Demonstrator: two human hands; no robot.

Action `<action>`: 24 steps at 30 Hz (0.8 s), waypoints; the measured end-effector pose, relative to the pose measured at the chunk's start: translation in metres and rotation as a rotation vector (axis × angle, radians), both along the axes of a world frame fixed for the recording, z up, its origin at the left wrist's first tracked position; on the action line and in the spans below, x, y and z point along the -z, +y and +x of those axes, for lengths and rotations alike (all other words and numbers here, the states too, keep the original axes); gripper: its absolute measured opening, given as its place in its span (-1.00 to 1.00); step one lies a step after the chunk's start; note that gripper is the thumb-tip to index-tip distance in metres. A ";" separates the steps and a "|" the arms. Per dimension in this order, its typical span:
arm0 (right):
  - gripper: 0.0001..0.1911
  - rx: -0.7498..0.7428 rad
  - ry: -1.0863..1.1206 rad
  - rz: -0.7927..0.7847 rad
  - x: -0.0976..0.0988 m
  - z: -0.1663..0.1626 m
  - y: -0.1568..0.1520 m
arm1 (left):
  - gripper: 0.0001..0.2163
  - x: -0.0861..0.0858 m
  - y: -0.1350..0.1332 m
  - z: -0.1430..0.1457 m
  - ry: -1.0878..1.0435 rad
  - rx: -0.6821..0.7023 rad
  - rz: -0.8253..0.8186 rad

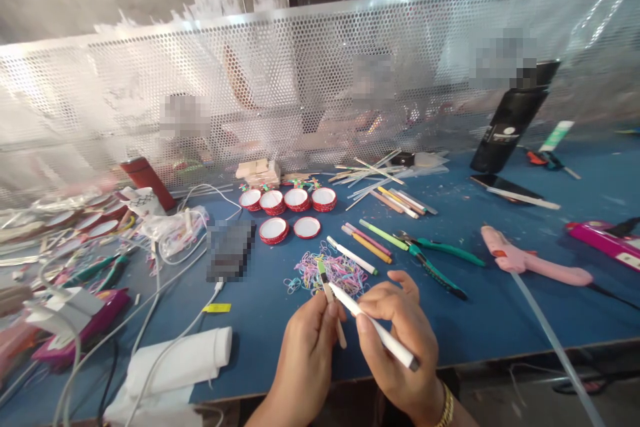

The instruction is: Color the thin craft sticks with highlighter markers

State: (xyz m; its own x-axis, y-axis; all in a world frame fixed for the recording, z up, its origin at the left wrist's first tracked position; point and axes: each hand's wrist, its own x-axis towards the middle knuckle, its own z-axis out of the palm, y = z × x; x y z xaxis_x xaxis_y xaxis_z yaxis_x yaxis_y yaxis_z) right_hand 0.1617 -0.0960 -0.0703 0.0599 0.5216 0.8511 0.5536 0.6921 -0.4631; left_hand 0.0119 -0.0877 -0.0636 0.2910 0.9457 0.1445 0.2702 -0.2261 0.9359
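Right hand (400,340) clamps a smooth white marker (373,325); left hand (307,347) pinches a thin wooden stick (332,300). Behind them on the blue bench (500,320): tangled rubber bands (330,272), round red caps (287,203), green pliers (435,260).

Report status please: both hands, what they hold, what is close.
Left hand pinching thin stick. Right hand gripping white pen. Rubber bands just ahead, green pliers beside.

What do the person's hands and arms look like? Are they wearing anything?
Both hands are bare, with no gloves. The right hand has a gold-coloured bracelet, made of small links, around its wrist. The left hand wears nothing that shows: no ring, no watch. No sleeves reach the wrists, and the forearms leave the picture at the bottom edge.
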 end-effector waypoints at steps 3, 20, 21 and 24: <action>-0.88 0.012 0.011 0.006 0.000 0.000 0.000 | -0.65 0.000 0.000 0.000 -0.006 0.003 0.003; -0.88 -0.011 -0.005 0.005 -0.001 0.001 -0.001 | -0.65 0.002 0.001 -0.001 0.009 0.002 0.016; -0.88 -0.011 -0.006 0.005 -0.001 0.001 -0.001 | -0.65 0.002 0.002 -0.001 0.008 0.002 0.016; -0.87 0.001 0.003 0.002 0.000 0.001 0.000 | -0.64 0.001 0.001 -0.001 0.002 0.002 0.015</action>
State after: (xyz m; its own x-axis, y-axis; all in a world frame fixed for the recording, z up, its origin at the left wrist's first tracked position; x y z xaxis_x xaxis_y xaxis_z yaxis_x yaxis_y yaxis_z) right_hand 0.1623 -0.0962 -0.0700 0.0631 0.5198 0.8520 0.5526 0.6926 -0.4635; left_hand 0.0108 -0.0865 -0.0649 0.2931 0.9429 0.1583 0.2712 -0.2407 0.9319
